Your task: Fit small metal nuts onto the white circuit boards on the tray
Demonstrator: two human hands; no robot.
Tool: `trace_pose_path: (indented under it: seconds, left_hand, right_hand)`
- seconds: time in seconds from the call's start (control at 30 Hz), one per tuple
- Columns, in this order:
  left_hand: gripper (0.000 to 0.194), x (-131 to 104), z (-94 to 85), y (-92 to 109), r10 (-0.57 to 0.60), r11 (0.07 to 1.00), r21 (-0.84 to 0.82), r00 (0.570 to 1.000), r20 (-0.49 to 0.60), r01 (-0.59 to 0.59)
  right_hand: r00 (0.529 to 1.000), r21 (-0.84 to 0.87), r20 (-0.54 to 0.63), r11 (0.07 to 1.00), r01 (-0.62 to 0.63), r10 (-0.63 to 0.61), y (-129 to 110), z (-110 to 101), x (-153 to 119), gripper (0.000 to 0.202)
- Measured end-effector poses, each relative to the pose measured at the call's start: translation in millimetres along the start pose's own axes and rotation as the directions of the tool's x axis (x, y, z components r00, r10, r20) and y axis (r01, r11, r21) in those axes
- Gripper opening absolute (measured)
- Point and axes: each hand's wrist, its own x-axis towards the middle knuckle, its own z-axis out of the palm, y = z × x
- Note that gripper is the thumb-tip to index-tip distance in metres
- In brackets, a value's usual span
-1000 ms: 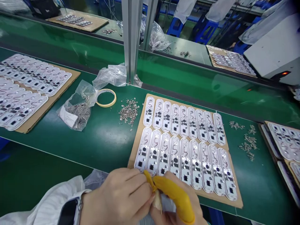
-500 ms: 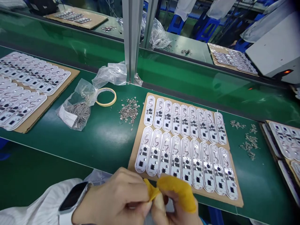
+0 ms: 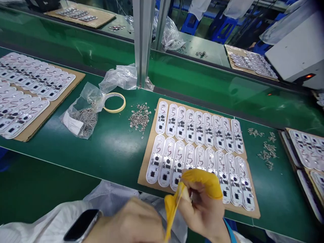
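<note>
While the left hand is blurred and its fingertips are hidden, it appears closed on a thin yellow finger cover, which is stretched in a narrow strip down from the right thumb. The right hand is curled, with the thumb tip touching the upper end of this cover; whether it also pinches it, I cannot tell. On its bent index finger sits a second yellow sheath. A blue band goes around the right wrist, and on the left wrist is a dark-faced watch, beside a white sleeve.

Both hands are at the near edge of the green table, the right one partly in front of a cardboard sheet. On this sheet lie white oval cases in two rows, with circuit boards and thin wires inside. To the left of it there is a heap of small metal parts, then a tape roll, which touches a clear bag of metal pieces. To the right of the sheet, screws are scattered in small groups.
</note>
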Motion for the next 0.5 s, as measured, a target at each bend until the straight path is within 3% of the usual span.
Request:
trace_pose_path:
  seconds: [0.07, 0.13, 0.4, 0.5]
  left_hand:
    - [0.041, 2.5, 1.7, -2.4, -0.115, 0.993, 0.009, 0.983, -0.144, 0.117]
    - [0.041, 4.9, 0.0, -4.3, -0.185, 0.981, 0.021, 0.968, -0.170, 0.191]
    - [0.029, 13.8, -8.6, -5.3, -0.177, 0.984, -0.051, 0.969, -0.173, 0.170]
    - [0.029, 15.0, -6.4, -5.0, -0.154, 0.987, 0.026, 0.972, -0.178, 0.161]
  right_hand:
    - [0.992, 0.064, 0.109, 0.996, -0.065, 0.058, -4.5, -6.9, -1.7, 0.012]
    - [0.980, 0.152, 0.190, 0.984, -0.091, 0.062, -8.1, -11.8, -3.9, 0.014]
    - [0.954, 0.410, 0.296, 0.898, -0.162, 0.037, -5.5, -20.5, 2.7, 0.019]
    - [0.946, 0.460, 0.300, 0.849, -0.260, 0.127, -9.8, -20.5, 6.0, 0.030]
